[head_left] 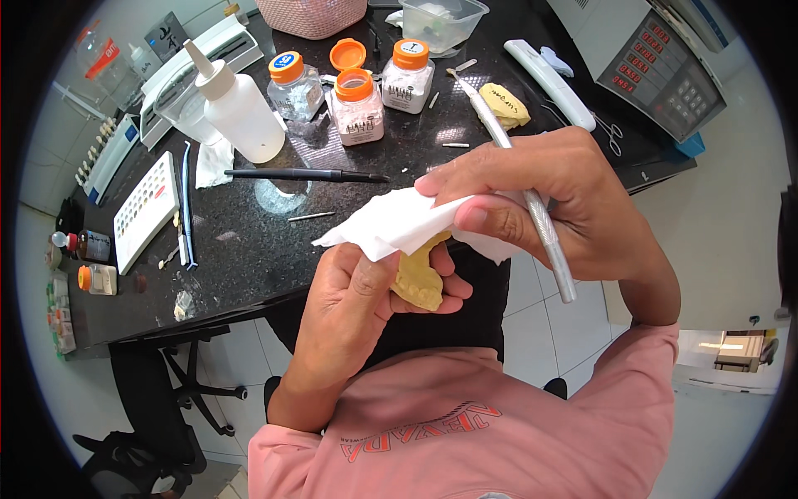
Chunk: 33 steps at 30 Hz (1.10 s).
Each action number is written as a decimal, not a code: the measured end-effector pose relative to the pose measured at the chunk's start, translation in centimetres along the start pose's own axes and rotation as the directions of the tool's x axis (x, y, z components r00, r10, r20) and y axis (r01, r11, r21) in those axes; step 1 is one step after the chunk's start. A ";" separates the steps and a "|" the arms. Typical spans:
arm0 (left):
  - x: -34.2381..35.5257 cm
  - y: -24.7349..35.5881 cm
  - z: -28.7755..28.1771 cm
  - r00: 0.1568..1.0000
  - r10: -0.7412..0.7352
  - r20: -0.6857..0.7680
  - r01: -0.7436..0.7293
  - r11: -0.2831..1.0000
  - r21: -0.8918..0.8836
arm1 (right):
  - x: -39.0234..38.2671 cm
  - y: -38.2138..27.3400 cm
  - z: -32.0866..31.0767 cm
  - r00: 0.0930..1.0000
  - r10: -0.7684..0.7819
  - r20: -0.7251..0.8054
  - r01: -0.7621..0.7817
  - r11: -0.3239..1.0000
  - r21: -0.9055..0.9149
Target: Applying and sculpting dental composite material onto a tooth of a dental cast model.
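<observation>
Basically, tissue work on a yellow plaster piece [417,283], which sits in the left hand [345,291], off the near edge of the table [249,249]. Left hand is half curled: fingers wrap under the piece, thumb on top at the tissue's edge. Right hand [557,191], just right of the piece, pinches the white tissue [399,218] between thumb and fingers; a metal tool [550,237] is tucked across that hand. Whether tissue presses the piece under the folds, can't tell.

Doing it well probably means a steady grip from below, light dabs, and the tool's tip kept pointing away.

Materials: plaster looks matte, lumpy, curved; tissue thin, soft, creased; tool handle slim, textured. Beyond the piece, an orange-rimmed open jar [359,115] holds pale powder.
</observation>
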<state>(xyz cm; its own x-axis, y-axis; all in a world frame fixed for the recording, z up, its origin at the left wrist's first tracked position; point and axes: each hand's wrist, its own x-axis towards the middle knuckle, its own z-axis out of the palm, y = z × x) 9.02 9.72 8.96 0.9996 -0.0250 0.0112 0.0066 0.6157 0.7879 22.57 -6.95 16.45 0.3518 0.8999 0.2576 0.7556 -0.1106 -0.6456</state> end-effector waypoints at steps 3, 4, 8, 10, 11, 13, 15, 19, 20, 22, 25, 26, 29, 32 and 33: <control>0.1 0.1 -0.2 1.000 -0.012 0.009 0.012 1.000 -0.002 | 0.1 -0.1 0.0 0.999 0.042 0.011 -0.042 0.998 0.039; 0.2 0.1 -0.2 1.000 -0.014 0.020 0.015 1.000 -0.024 | 0.1 -0.1 0.1 0.999 0.040 0.008 -0.040 0.998 0.041; 0.2 0.1 0.9 0.998 -0.010 -0.069 0.019 0.993 0.119 | 0.0 0.3 0.2 0.999 -0.049 -0.010 0.048 0.997 -0.062; 0.2 0.0 1.2 0.995 0.006 -0.095 0.008 0.990 0.142 | -0.1 0.1 0.2 1.000 0.016 -0.008 -0.016 1.000 0.011; 0.2 0.0 1.2 0.996 0.006 -0.094 0.008 0.990 0.142 | -0.1 -0.1 0.1 1.000 0.016 -0.009 -0.016 1.000 0.011; 0.3 -0.1 0.9 0.995 -0.012 -0.094 0.021 0.994 0.103 | -0.1 -0.3 0.0 0.992 0.125 -0.006 -0.125 0.989 0.080; 0.3 -0.1 0.9 0.996 -0.007 -0.087 0.015 0.996 0.092 | -0.3 0.1 0.2 0.996 0.082 -0.018 -0.081 0.996 0.047; 0.2 -0.6 1.0 0.994 0.012 -0.106 -0.003 0.996 0.086 | -0.5 0.4 0.6 0.993 0.038 -0.113 -0.037 0.999 0.016; 0.1 -0.5 1.2 0.994 0.031 -0.107 -0.019 0.993 0.118 | -0.5 0.5 0.4 0.993 0.037 -0.111 -0.035 0.999 0.020; 0.1 -0.8 0.8 0.993 0.117 -0.010 -0.114 0.985 0.132 | -0.8 0.7 -0.8 0.921 0.139 -0.364 -0.138 0.990 0.029; -0.1 -1.1 1.4 0.977 0.211 -0.029 -0.198 0.949 0.247 | -1.5 3.9 -2.8 0.681 0.200 -0.704 -0.145 0.980 0.138; -0.1 -1.1 1.6 0.963 0.261 -0.068 -0.221 0.910 0.352 | -1.5 4.7 -3.5 0.602 0.291 -0.744 -0.184 0.957 0.226; -0.2 -1.3 1.5 0.950 0.306 -0.066 -0.258 0.885 0.387 | -2.1 9.6 -5.3 0.548 0.208 -0.810 -0.256 0.964 0.074; 0.0 -1.0 1.4 0.940 0.332 -0.073 -0.272 0.863 0.425 | -2.4 11.6 -5.9 0.686 -0.123 -0.717 -0.336 0.820 -0.463; 0.0 -0.8 1.3 0.942 0.329 -0.059 -0.268 0.848 0.457 | -3.0 12.1 -6.1 0.688 -0.124 -0.715 -0.331 0.823 -0.461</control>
<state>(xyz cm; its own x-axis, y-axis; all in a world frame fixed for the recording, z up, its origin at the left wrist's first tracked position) 9.01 8.20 9.08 0.9458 0.2257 0.2334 -0.2740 0.1691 0.9467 33.99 -13.57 12.26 0.5439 0.3310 0.7712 0.7602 -0.5836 -0.2856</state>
